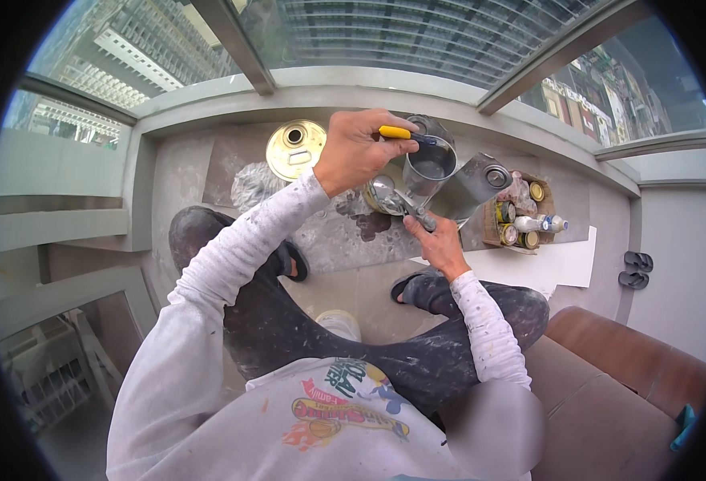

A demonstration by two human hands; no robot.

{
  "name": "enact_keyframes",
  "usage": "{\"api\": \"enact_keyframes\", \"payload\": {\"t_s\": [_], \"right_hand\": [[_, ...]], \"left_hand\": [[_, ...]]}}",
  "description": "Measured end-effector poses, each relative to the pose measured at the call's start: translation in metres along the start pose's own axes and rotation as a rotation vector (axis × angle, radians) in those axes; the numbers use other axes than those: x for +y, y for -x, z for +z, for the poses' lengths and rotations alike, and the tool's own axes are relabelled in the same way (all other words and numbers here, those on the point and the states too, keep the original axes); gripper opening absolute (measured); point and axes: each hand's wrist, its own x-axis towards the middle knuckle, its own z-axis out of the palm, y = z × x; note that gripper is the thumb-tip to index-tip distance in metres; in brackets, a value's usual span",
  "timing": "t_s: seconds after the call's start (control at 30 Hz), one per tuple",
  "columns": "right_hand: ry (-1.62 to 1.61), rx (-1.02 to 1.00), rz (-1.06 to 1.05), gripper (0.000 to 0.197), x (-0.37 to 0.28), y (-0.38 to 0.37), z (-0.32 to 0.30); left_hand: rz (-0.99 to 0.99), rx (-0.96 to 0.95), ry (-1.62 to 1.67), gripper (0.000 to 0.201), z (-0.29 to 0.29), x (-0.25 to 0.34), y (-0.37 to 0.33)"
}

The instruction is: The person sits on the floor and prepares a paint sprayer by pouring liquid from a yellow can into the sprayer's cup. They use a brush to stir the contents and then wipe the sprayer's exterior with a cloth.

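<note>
My left hand (361, 148) is closed round a tool with a yellow and dark handle (399, 132). The tool's dark end reaches over the open mouth of a metal cup (431, 178), and its tip is hard to make out. Below that cup, my right hand (441, 247) grips the grey metal handle of what looks like a paint spray gun (407, 207). The cup appears to sit on top of the gun, with dark grey inside it. Behind the gun, an open round tin (382, 192) is partly covered.
A gold tin (295, 151) stands beside crumpled plastic (255, 184) on paint-stained board (321, 232). To the right are a metal can (477, 186) and a cardboard box (513, 240) of small tins and bottles. White sheet (569, 264), slippers (635, 270) and a brown sofa (617, 361) lie farther right.
</note>
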Motion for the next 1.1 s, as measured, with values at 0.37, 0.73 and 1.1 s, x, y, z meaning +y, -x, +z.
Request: {"api": "enact_keyframes", "payload": {"t_s": [0.37,0.73,1.1], "right_hand": [[0.207,0.016,-0.180,0.051,0.000,-0.003,0.007],[0.403,0.180,-0.328,0.050,0.003,-0.003,0.010],[0.403,0.227,-0.283,0.050,0.010,-0.002,0.007]], "left_hand": [[0.161,-0.021,-0.367,0.020,-0.028,0.001,0.003],[0.295,-0.089,-0.343,0.020,-0.010,-0.022,0.009],[0.059,-0.144,-0.277,0.015,-0.038,0.013,0.002]]}}
